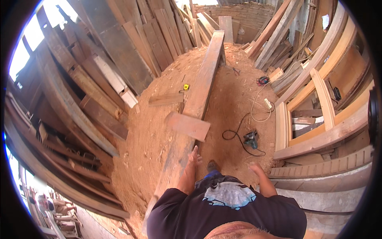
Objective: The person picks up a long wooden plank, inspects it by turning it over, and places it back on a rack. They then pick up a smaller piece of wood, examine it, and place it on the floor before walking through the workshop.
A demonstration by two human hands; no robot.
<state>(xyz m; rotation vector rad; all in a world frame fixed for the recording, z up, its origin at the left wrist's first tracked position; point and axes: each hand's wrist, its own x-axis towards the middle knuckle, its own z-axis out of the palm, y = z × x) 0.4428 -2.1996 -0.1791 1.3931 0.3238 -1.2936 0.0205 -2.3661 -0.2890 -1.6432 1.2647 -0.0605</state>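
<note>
My left hand (194, 156) hangs open just above the near end of a long wooden plank (203, 79) that runs away from me over the sawdust floor. It holds nothing. My right hand (254, 168) is also open and empty, held out at my side above the sawdust. A short reddish board (188, 126) lies across the long plank a little ahead of my left hand. Another short board (166, 99) lies to the left of the plank. A yellow tape measure (186, 87) sits on the sawdust beside the plank, farther off.
An electric power tool (251, 139) with a black cord lies on the floor to my right, near a white power strip (268, 104). Stacks of planks lean along the left wall (91, 79) and at the back. Curved wooden frames (322, 119) stand at the right.
</note>
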